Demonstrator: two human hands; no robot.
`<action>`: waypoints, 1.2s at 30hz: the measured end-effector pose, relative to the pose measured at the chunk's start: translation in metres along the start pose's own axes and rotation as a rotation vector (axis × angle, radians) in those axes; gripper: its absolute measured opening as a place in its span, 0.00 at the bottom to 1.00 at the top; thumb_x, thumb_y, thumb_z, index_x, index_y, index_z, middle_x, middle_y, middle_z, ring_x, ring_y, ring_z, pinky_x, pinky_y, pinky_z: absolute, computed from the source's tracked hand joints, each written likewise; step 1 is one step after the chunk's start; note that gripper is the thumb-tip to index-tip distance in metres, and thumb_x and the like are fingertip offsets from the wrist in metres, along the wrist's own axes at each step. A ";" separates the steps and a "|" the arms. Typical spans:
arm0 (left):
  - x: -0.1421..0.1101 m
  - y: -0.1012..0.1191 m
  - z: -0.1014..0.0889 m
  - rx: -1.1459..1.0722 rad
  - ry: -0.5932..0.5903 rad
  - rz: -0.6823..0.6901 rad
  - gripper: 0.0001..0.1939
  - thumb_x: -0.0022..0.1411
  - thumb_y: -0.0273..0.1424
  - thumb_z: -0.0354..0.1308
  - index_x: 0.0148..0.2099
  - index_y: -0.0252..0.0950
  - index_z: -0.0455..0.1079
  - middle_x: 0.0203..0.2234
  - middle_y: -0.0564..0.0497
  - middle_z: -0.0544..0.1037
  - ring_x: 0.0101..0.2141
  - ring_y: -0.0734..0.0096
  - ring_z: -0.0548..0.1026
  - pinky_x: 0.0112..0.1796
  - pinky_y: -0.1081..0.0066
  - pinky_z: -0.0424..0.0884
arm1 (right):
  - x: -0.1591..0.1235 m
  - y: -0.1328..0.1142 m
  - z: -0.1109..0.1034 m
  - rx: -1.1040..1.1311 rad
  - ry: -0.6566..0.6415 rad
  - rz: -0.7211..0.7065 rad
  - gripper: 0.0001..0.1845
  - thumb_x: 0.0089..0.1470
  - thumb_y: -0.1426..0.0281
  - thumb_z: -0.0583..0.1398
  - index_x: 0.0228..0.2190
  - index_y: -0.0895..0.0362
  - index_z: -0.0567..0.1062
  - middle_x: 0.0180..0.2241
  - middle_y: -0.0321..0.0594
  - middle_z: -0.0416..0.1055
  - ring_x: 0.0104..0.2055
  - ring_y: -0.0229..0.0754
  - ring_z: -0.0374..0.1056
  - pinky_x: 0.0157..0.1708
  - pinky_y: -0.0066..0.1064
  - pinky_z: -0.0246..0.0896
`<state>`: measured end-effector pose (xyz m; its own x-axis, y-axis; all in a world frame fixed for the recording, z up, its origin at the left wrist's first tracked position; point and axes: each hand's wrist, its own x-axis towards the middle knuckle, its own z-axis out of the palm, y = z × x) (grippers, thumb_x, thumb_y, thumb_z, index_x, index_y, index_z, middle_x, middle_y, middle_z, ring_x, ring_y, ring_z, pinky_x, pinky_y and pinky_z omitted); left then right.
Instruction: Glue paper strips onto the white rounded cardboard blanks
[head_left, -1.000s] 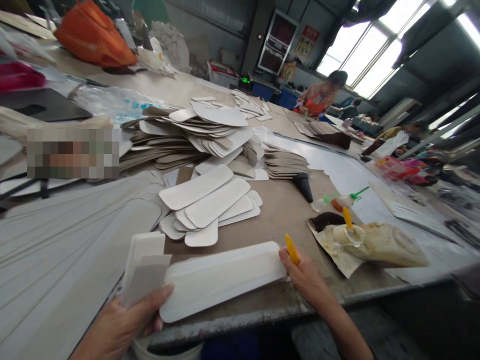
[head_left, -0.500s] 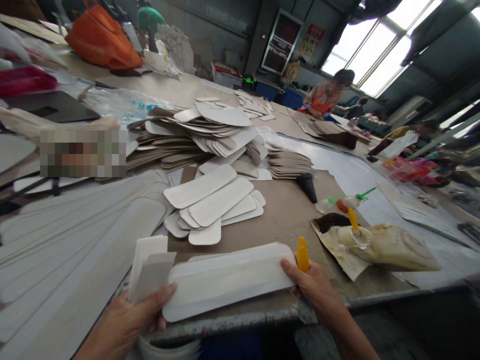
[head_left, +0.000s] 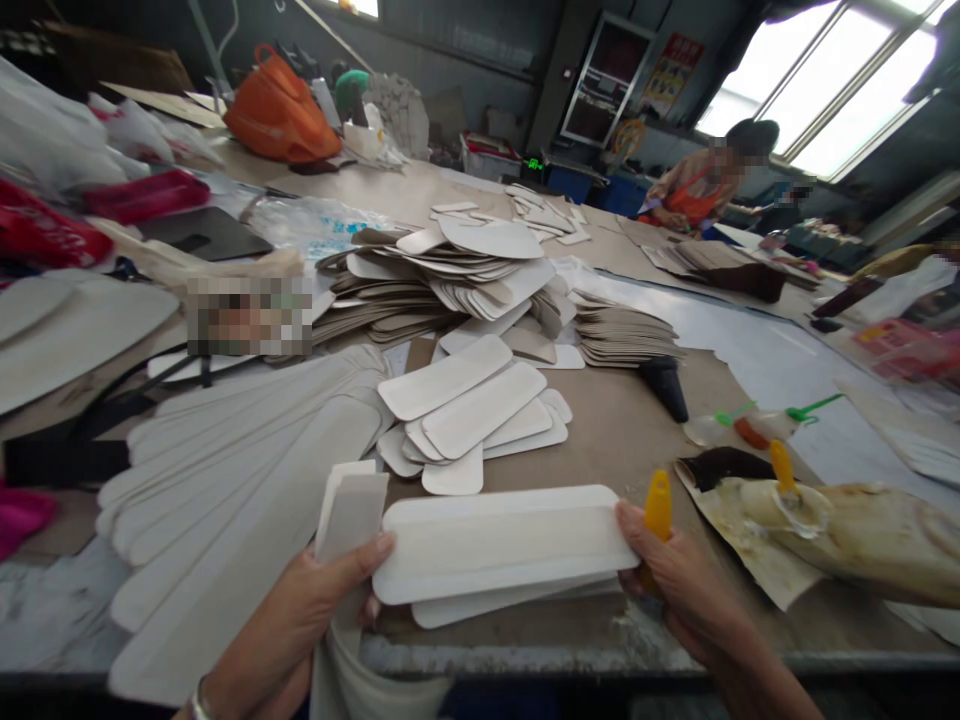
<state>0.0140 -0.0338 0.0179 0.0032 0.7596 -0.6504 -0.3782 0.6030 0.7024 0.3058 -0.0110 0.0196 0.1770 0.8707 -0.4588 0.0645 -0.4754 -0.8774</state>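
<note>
Wall poster, unreadable, beyond white panel

The single head-worn camera looks forward and down across the worktable from its near edge.

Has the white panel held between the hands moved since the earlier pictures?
Yes: the left end of the white panel has shifted away from the table edge, toward the short pieces.

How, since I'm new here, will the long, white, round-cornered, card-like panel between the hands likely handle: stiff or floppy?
The panel is probably fairly stiff: it spans the left hand and right hand without obvious sag. Its thin edge suggests it is light. Its smooth-looking face might slide easily.
</note>
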 end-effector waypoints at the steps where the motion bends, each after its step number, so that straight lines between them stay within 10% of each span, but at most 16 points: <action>1: 0.001 0.007 0.002 0.003 0.021 0.018 0.17 0.41 0.40 0.68 0.22 0.34 0.67 0.15 0.56 0.68 0.18 0.77 0.65 0.20 0.77 0.65 | 0.004 -0.007 0.002 -0.007 -0.004 -0.033 0.27 0.41 0.46 0.62 0.15 0.57 0.62 0.12 0.28 0.55 0.15 0.29 0.50 0.14 0.21 0.46; 6: 0.010 0.029 0.005 0.051 0.190 0.138 0.20 0.39 0.42 0.68 0.32 0.34 0.71 0.19 0.54 0.74 0.20 0.75 0.68 0.22 0.77 0.66 | 0.022 -0.034 0.011 0.061 0.155 -0.224 0.23 0.42 0.49 0.62 0.19 0.57 0.69 0.14 0.31 0.60 0.16 0.32 0.54 0.14 0.23 0.50; 11: 0.014 -0.002 -0.009 0.294 0.159 0.107 0.21 0.44 0.47 0.62 0.19 0.33 0.68 0.10 0.55 0.68 0.16 0.78 0.63 0.19 0.78 0.60 | 0.016 -0.025 0.016 0.215 0.305 -0.252 0.27 0.40 0.47 0.63 0.30 0.58 0.73 0.21 0.35 0.69 0.20 0.34 0.62 0.18 0.23 0.60; 19: 0.014 -0.022 0.006 0.515 0.012 -0.072 0.17 0.43 0.42 0.56 0.15 0.34 0.66 0.07 0.51 0.69 0.12 0.74 0.65 0.18 0.74 0.57 | -0.021 0.007 0.048 0.101 0.135 -0.277 0.30 0.50 0.43 0.51 0.32 0.58 0.74 0.27 0.38 0.69 0.22 0.33 0.60 0.17 0.22 0.56; 29: 0.015 -0.024 0.002 0.458 -0.010 -0.082 0.13 0.46 0.35 0.57 0.16 0.34 0.67 0.08 0.51 0.70 0.13 0.74 0.66 0.17 0.75 0.59 | -0.034 0.033 0.106 0.074 -0.058 -0.173 0.22 0.46 0.50 0.60 0.27 0.58 0.70 0.19 0.34 0.68 0.18 0.36 0.65 0.21 0.27 0.61; 36: 0.014 -0.030 0.006 0.437 0.032 -0.049 0.14 0.49 0.31 0.56 0.14 0.35 0.65 0.06 0.53 0.68 0.11 0.73 0.66 0.16 0.74 0.61 | -0.040 0.029 0.109 -0.091 0.046 -0.200 0.19 0.45 0.53 0.62 0.26 0.56 0.70 0.17 0.34 0.69 0.18 0.39 0.67 0.21 0.28 0.61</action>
<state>0.0311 -0.0400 -0.0101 -0.0197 0.7239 -0.6897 0.0485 0.6897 0.7225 0.1939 -0.0462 -0.0031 0.1966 0.9430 -0.2684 0.1907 -0.3053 -0.9330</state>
